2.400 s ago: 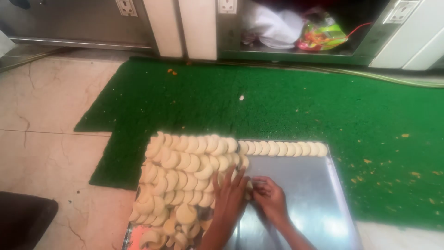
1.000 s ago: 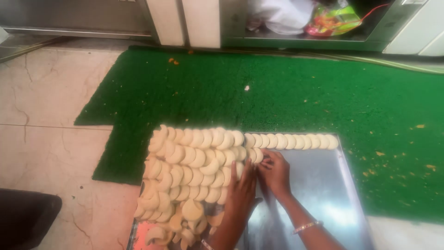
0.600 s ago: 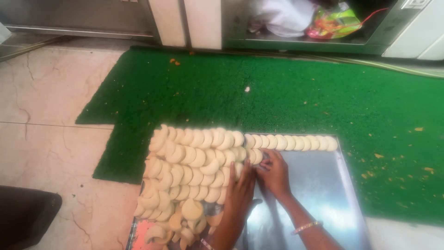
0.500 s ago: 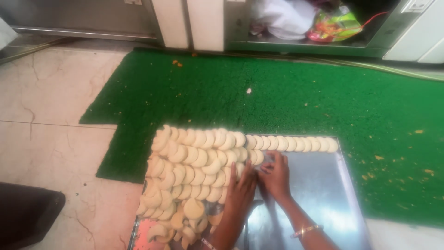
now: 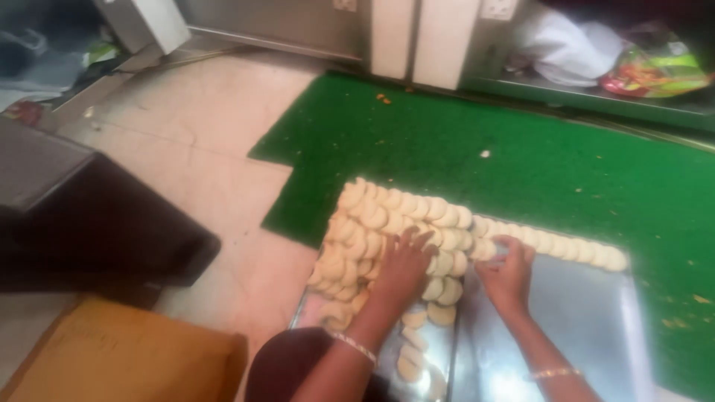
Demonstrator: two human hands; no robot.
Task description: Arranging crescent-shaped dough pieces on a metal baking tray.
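Observation:
A shiny metal tray (image 5: 588, 320) lies on a green mat. Many pale half-moon dough pieces (image 5: 365, 227) lie overlapped in rows on its left part, and a single row (image 5: 573, 249) runs along its far edge. My left hand (image 5: 402, 264) rests flat, fingers spread, on the pile of pieces. My right hand (image 5: 510, 272) pinches one dough piece (image 5: 484, 249) at the start of the far row. Both wrists wear thin bangles.
The green mat (image 5: 521, 164) covers the floor under and beyond the tray, with beige tiles (image 5: 194, 149) to the left. A dark object (image 5: 89, 231) and a brown cardboard box (image 5: 112, 357) sit at the lower left. Steel cabinets with bags stand along the far side.
The view has swung to the left, showing more tiled floor and the box. My left hand has spread onto the pile. My right hand stays at the row's left end.

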